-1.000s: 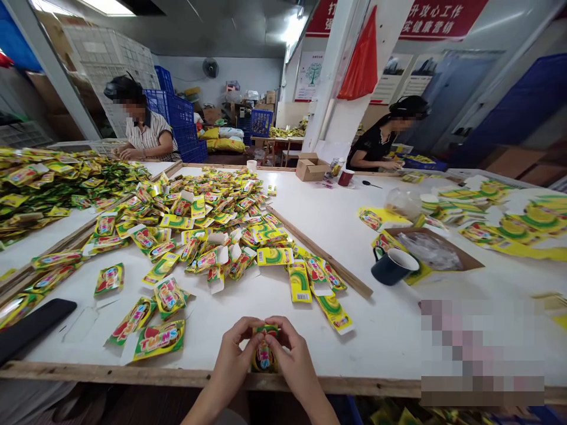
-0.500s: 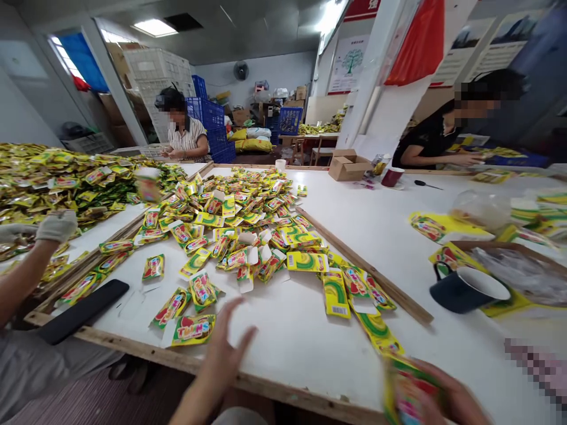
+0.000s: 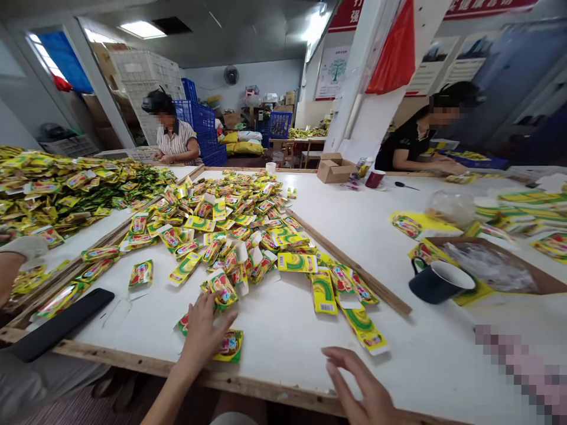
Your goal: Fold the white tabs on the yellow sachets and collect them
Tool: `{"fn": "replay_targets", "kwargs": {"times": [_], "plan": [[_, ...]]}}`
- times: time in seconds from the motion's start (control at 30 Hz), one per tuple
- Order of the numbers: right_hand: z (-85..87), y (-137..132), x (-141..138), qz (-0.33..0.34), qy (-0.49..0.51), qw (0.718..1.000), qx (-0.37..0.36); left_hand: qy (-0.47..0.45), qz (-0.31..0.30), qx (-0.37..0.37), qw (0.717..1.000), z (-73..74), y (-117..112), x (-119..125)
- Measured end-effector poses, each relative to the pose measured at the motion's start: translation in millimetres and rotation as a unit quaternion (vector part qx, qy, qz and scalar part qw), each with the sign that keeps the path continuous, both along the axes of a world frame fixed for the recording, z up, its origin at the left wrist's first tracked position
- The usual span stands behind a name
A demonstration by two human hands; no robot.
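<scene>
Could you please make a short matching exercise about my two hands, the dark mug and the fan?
1. Left hand
2. Right hand
3. Dark mug
4. Fan

A. High at the back wall
B. Over the table's near edge, apart from the packets
C. Beside an open box
D. Fingers at a printed packet

Pairs: 1-D; 2-B; 3-C; 4-A

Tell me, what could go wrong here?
The long, flat, black phone-shaped object juts over the pale wooden table edge, so a bump might knock it down. The left hand is among small, printed green-and-yellow packets, and could accidentally push loose ones out of place.
</scene>
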State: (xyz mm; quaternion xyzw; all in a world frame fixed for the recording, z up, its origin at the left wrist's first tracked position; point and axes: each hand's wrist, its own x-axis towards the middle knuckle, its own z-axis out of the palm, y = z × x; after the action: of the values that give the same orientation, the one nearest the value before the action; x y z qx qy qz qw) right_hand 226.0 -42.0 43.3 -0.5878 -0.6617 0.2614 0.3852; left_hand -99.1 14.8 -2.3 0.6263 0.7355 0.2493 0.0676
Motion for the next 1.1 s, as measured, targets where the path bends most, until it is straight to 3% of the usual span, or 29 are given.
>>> {"fn": "replay_targets", "kwargs": {"times": [0.1, 0.17, 0.27, 0.33, 0.5, 0.6, 0.7, 0.77, 0.83, 0.93, 1.0, 1.1], "plan": [[6.6, 2, -35, 0.019, 0.039, 0.999, -0.005, -0.026, 0.069, 0.024, 0.997, 11.3, 17, 0], [3.3, -2, -44, 0.010, 0.060, 0.998, -0.002, -0.026, 0.082, 0.060, 0.994, 19.6, 32, -2], [-8.7, -8, -43, -0.016, 0.083, 0.996, 0.003, -0.022, -0.006, 0.123, 0.992, 31.4, 56, -1], [-16.6, -12, -40, -0.012, 0.088, 0.996, 0.000, -0.026, -0.063, 0.124, 0.990, 37.4, 74, 2], [-26.5, -17, -36, 0.007, 0.086, 0.996, -0.007, -0.064, -0.092, 0.072, 0.991, 45.5, 108, -5], [-27.1, -18, -35, -0.003, 0.094, 0.996, -0.004, -0.079, -0.097, 0.079, 0.989, 53.9, 108, -9], [-23.9, -16, -36, -0.016, 0.109, 0.994, -0.012, -0.159, -0.103, 0.101, 0.977, 66.5, 86, 7], [-19.1, -13, -40, -0.017, 0.114, 0.993, -0.012, -0.342, -0.140, 0.089, 0.925, 72.8, 63, 32], [-12.3, -8, -47, -0.018, 0.121, 0.992, 0.006, -0.513, -0.205, 0.014, 0.833, 74.2, 38, 61], [-1.0, -2, -61, -0.003, 0.148, 0.989, 0.027, -0.658, -0.235, -0.061, 0.712, 67.9, 8, 96], [4.4, 2, -67, 0.010, 0.169, 0.985, 0.022, -0.705, -0.240, -0.075, 0.664, 61.9, -3, 109], [6.5, 3, -69, 0.009, 0.190, 0.982, 0.007, -0.734, -0.252, -0.083, 0.625, 56.1, -10, 113]]}}
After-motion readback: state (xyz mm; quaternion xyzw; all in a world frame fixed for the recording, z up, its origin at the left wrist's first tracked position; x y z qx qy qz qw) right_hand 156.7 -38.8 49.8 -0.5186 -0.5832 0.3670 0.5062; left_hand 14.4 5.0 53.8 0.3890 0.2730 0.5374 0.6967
